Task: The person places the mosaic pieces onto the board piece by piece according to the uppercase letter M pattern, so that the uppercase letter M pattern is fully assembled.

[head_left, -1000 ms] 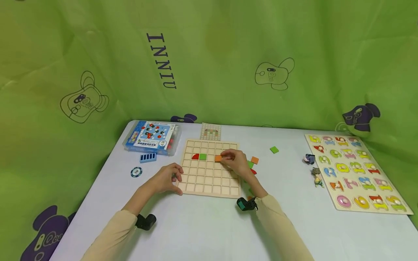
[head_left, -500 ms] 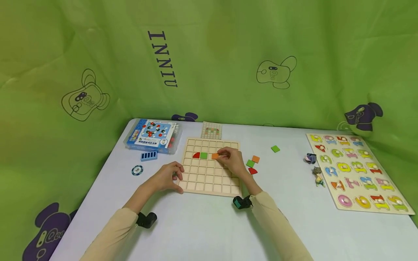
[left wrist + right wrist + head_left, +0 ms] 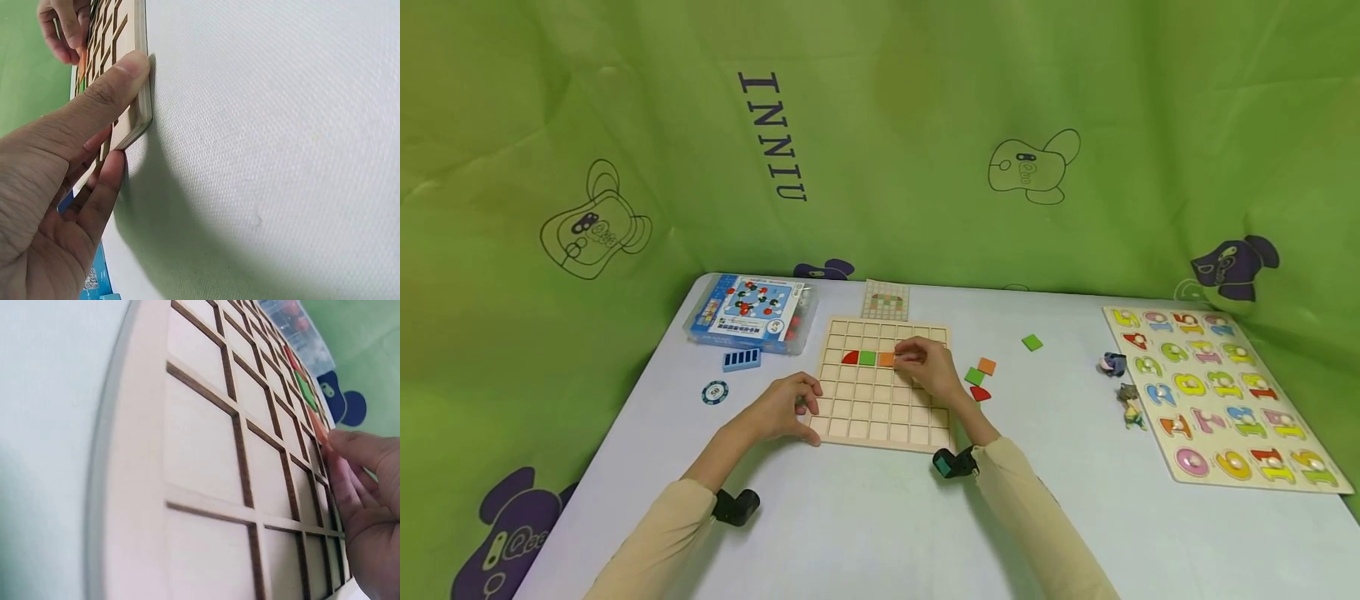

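Note:
A wooden grid board (image 3: 880, 409) lies flat on the white table. My left hand (image 3: 786, 407) holds its near left corner; in the left wrist view the thumb (image 3: 132, 65) lies on the rim and a finger touches the side. Over the board, my right hand (image 3: 928, 367) pinches an orange square tile (image 3: 887, 359) at its right edge. That tile sits right beside a green square tile (image 3: 868, 358), in the same row as a red quarter-circle tile (image 3: 850, 357). The right wrist view has the thumb against the orange tile (image 3: 317, 427).
Loose orange (image 3: 987, 367), green (image 3: 974, 377) and red (image 3: 981, 393) tiles lie right of the board, another green tile (image 3: 1032, 342) farther off. Behind it is a pattern card (image 3: 886, 302). A plastic box (image 3: 748, 312) stands left, a number puzzle (image 3: 1217, 392) and two figurines right.
My right hand has moved left along the row with the orange tile, bringing it up beside the green one. My left hand has stayed at the board's corner.

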Available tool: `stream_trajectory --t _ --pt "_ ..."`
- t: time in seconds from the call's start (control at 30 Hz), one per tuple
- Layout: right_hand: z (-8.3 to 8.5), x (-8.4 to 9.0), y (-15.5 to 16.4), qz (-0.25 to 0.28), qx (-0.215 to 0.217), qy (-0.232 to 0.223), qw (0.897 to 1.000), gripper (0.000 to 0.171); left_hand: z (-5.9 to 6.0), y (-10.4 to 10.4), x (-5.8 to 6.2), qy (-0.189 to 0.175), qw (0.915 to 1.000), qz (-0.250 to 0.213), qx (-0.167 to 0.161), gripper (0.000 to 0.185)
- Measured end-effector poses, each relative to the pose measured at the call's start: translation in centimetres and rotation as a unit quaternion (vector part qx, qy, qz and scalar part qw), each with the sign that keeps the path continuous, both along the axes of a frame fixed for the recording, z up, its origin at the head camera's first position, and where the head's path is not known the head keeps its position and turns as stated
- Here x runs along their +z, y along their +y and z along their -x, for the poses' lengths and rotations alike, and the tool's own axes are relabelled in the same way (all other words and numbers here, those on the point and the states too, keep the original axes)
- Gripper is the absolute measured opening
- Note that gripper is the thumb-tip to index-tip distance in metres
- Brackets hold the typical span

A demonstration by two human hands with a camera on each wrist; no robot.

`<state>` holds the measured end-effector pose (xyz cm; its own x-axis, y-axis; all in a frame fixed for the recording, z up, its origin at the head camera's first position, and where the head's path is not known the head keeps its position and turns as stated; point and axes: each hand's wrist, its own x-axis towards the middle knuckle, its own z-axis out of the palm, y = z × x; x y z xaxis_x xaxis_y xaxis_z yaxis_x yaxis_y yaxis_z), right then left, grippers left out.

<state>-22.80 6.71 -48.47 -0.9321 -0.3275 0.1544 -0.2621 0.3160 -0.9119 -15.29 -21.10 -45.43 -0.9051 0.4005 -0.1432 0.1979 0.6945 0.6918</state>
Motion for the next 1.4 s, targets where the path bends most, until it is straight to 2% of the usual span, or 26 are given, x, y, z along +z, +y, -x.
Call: stream_trajectory --t 0.17,0.3,0.37,0.47,0.57,0.7,0.8,0.9,0.97,1.13,1.3,1.4 --pt "-0.4 0.3 0.0 0.021 0.022 -0.02 0.999 0.024 -0.1 -0.1 0.1 0.001 1.0 0.005 0.001 0.037" --pt "-1.3 2.6 0.9 0.041 0.021 -0.013 0.999 0.025 0.0 -0.1 0.0 0.012 0.9999 0.004 -0.008 0.037" --pt "-1.4 3.2 2.1 0.062 0.001 -0.007 0.998 0.026 0.0 -0.1 -0.1 0.023 0.9996 0.003 -0.017 0.037" --pt "-0.8 2.8 4.5 0.075 -0.063 0.001 0.995 0.027 0.0 -0.2 -0.2 0.038 0.9988 0.001 -0.029 0.037" --pt "0.1 1.7 7.4 0.079 -0.162 0.011 0.984 0.026 0.0 -0.3 -0.1 0.045 0.9985 0.006 -0.031 0.036" --pt "0.2 1.4 11.1 0.037 -0.301 0.043 0.952 0.029 0.0 -0.4 -0.1 0.039 0.9989 0.007 -0.024 0.036" --pt "0.2 0.6 13.3 -0.021 -0.357 0.034 0.933 0.039 0.1 -0.4 0.0 0.034 0.9992 0.0 -0.021 0.036" --pt "0.2 -0.3 14.7 -0.053 -0.365 -0.001 0.929 0.048 0.1 -0.4 0.0 0.032 0.9993 -0.005 -0.019 0.036" --pt "0.3 -0.6 15.3 -0.049 -0.363 -0.017 0.931 0.049 0.1 -0.4 0.0 0.031 0.9993 -0.007 -0.019 0.037" --pt "0.7 -0.8 16.2 -0.038 -0.365 -0.016 0.93 0.042 0.1 -0.3 -0.2 0.031 0.9993 -0.005 -0.02 0.037" --pt "0.8 -0.8 16.5 -0.064 -0.366 -0.029 0.928 0.042 0.1 -0.3 -0.3 0.027 0.9994 -0.008 -0.019 0.036" --pt "0.8 -1.0 16.5 -0.056 -0.376 -0.013 0.925 0.038 0.1 -0.2 -0.3 0.029 0.9992 -0.014 -0.024 0.036"
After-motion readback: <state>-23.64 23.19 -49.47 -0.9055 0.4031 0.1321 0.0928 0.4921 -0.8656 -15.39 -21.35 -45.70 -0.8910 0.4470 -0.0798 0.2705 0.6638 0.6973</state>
